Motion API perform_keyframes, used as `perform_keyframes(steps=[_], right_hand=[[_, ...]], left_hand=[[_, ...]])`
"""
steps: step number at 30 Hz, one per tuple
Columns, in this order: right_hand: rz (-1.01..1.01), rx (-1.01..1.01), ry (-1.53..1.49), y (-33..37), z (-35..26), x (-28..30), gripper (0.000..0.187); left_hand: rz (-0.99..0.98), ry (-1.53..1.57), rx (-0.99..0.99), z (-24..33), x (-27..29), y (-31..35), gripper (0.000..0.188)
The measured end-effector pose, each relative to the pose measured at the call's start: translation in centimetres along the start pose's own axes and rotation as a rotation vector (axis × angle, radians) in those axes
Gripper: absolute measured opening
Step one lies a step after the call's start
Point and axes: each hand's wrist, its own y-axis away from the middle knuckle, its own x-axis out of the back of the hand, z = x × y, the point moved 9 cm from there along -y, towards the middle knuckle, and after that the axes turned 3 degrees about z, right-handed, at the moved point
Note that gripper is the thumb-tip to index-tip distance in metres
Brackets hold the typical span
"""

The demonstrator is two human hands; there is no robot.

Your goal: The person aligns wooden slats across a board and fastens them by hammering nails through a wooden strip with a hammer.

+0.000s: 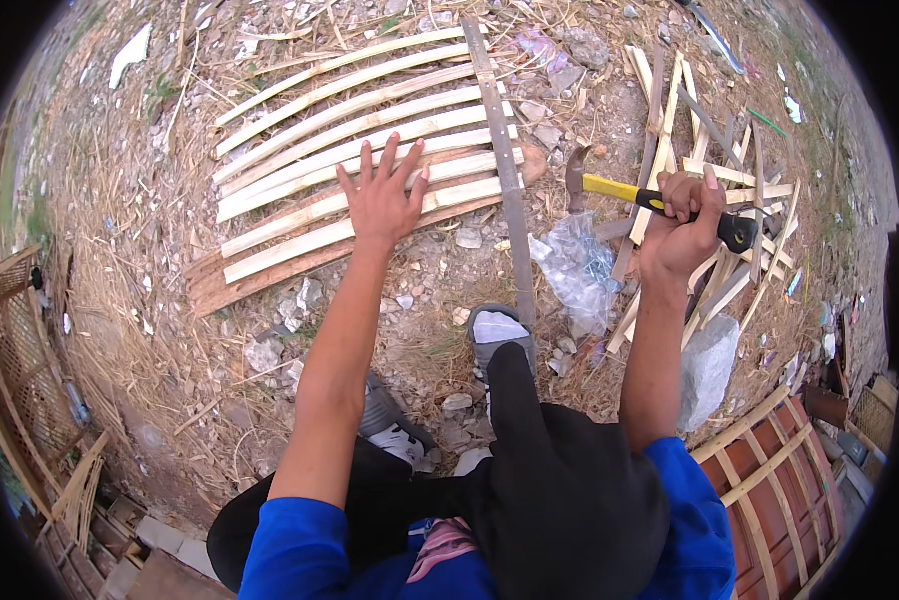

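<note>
My left hand (387, 195) lies with its fingers spread across pale bamboo slats (355, 162). Several of these slats run side by side, their right ends lying against a long grey-brown strip (505, 165). That strip stretches from the far side down to my shoe (500, 335). Beneath the nearest slats is a brown wooden board (215, 285), mostly covered. My right hand (688, 225) is closed around the black grip of a claw hammer (610, 188) with a yellow shaft. The hammer is raised to the right of the slats, its head toward them and apart from them.
A loose pile of wood strips (760, 180) lies at the right, with a clear plastic bag (582, 285) beside it. Close to my right forearm sits a pale rock (710, 370). A slatted reddish panel (780, 490) is at the lower right, a woven lattice frame (20, 370) at the left.
</note>
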Motion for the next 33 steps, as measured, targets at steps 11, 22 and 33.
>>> perform_keyframes(steps=[11,22,33], right_hand=[[-1.307,0.703,1.218,0.2,17.2,-2.7,0.021],[-0.656,0.206,1.292,2.2,9.9,9.4,0.024],[-0.827,-0.275,1.523,16.3,10.5,17.8,0.027]], left_hand=[[-0.024,0.011,0.026,0.8,-2.9,-1.3,0.048],[0.017,-0.008,0.005,3.4,-3.3,-1.0,0.047],[0.005,-0.026,0.012,6.1,-4.2,-0.7,0.048]])
